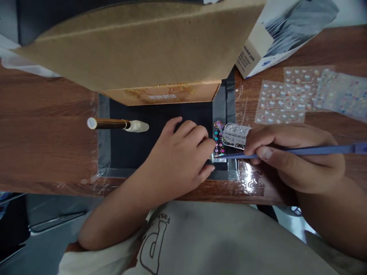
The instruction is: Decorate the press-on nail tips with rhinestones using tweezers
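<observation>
As the blue tweezers (241,156) are gripped by the right hand (301,168), their tips are held at the flower-gem sheet (219,135) — laid on the taped edge of the black mat (126,152), just beside the left hand (182,152). Left fingers are curled — whether anything is pinched there cannot be told.

Craft workspace: wooden table (51,126), black mat (123,151), sticker sheets (279,101).

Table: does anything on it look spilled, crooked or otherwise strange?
Nothing looks clearly spilled. At upper right, the sticker sheets overlap at uneven angles; right of the black mat, the clear tape looks wrinkled.
</observation>
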`<state>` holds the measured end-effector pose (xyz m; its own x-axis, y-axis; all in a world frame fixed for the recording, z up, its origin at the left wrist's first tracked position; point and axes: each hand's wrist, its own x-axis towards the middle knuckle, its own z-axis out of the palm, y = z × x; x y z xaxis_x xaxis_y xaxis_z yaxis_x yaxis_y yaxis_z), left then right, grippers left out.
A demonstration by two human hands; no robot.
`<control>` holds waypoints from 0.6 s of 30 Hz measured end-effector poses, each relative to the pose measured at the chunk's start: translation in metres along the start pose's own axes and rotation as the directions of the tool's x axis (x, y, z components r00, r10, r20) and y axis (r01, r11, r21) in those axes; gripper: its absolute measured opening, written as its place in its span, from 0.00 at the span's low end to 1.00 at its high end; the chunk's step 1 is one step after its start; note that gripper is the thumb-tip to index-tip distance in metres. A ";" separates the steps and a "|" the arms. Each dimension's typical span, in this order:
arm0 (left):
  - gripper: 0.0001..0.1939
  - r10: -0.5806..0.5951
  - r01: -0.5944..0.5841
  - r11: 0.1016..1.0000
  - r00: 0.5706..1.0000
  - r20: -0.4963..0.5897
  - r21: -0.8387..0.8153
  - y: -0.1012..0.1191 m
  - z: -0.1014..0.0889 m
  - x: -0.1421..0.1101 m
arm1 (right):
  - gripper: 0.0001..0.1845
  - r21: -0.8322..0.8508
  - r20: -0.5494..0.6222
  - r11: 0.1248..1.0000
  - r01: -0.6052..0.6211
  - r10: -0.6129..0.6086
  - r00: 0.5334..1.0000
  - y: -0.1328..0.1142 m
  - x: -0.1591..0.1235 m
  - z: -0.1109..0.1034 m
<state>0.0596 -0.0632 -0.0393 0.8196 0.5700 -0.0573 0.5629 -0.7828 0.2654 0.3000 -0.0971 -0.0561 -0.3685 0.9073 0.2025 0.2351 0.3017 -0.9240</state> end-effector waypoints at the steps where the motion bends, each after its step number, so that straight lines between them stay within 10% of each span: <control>1: 0.13 0.006 -0.006 1.000 1.000 -0.004 0.007 0.000 0.000 0.000 | 0.06 -0.018 0.002 1.000 0.006 -0.005 1.000 0.000 0.000 0.001; 18: 0.08 0.041 -0.039 0.998 0.998 -0.041 0.041 -0.001 0.003 0.001 | 0.07 -0.054 -0.018 0.997 -0.049 0.048 0.999 0.002 -0.004 0.002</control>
<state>0.0597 -0.0625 -0.0429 0.8370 0.5472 -0.0072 0.5341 -0.8140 0.2282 0.2999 -0.1005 -0.0597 -0.3409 0.9257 0.1638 0.3006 0.2724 -0.9140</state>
